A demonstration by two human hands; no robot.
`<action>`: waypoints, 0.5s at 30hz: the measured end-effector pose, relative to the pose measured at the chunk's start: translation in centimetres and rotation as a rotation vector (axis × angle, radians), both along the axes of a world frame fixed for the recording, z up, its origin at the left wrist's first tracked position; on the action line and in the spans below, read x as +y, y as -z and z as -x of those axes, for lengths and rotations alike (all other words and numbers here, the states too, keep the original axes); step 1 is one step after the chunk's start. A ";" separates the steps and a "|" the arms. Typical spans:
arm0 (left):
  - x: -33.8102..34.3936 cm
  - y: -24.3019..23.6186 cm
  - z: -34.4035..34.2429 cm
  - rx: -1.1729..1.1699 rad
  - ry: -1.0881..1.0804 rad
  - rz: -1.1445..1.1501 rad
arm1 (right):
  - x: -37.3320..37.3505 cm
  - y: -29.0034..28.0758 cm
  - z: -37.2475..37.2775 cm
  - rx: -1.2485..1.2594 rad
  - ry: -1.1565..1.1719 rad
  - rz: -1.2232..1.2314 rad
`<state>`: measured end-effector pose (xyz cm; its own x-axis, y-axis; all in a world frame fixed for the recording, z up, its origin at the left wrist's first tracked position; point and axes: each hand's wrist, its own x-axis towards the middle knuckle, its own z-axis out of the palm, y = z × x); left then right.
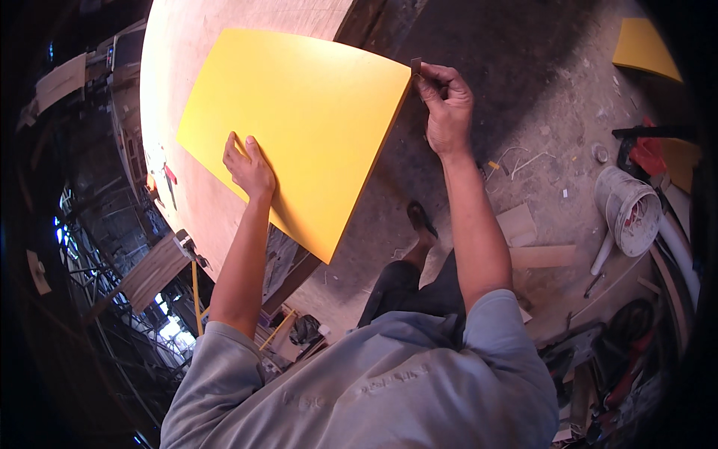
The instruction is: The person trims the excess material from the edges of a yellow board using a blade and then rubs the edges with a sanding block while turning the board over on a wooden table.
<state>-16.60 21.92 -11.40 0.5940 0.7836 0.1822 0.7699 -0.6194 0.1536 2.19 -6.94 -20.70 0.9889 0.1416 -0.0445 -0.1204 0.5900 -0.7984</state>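
Note:
A yellow panel (299,127) lies on a pale wooden table (176,67), its right side jutting past the table's edge. My left hand (253,170) rests on the panel near its left side, fingers stretched out and pressing on the surface. At the panel's far right corner, my right hand (450,105) pinches a small thin flat piece (416,66) between thumb and fingers. That piece stands upright against the panel's edge. It looks greyish-brown, like a small blade or strip, but its exact kind cannot be made out.
On the concrete floor to the right lie a white bucket (630,213), scraps of board (550,257) and bits of string (523,161). Another yellow panel (647,49) shows at the far right. A clamp-like tool (185,241) sits at the table's near left edge.

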 end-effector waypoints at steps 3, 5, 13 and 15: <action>-0.2 -0.2 -0.2 -0.005 -0.013 0.012 | 0.2 0.0 -0.4 0.007 0.031 -0.020; -0.3 -0.1 -0.3 -0.008 -0.018 0.021 | 0.3 0.2 -0.5 -0.031 0.062 -0.005; -0.3 -0.1 -0.1 0.002 -0.036 0.006 | 0.2 0.2 2.6 -0.109 0.031 0.024; -0.3 0.0 0.0 0.002 -0.046 0.013 | 0.5 0.2 4.3 -0.126 0.027 0.041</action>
<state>-16.57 21.60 -11.39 0.5573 0.8126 0.1705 0.7981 -0.5809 0.1597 -2.11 -6.46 -20.86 0.9905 0.1157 0.0747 -0.0026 0.5584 -0.8296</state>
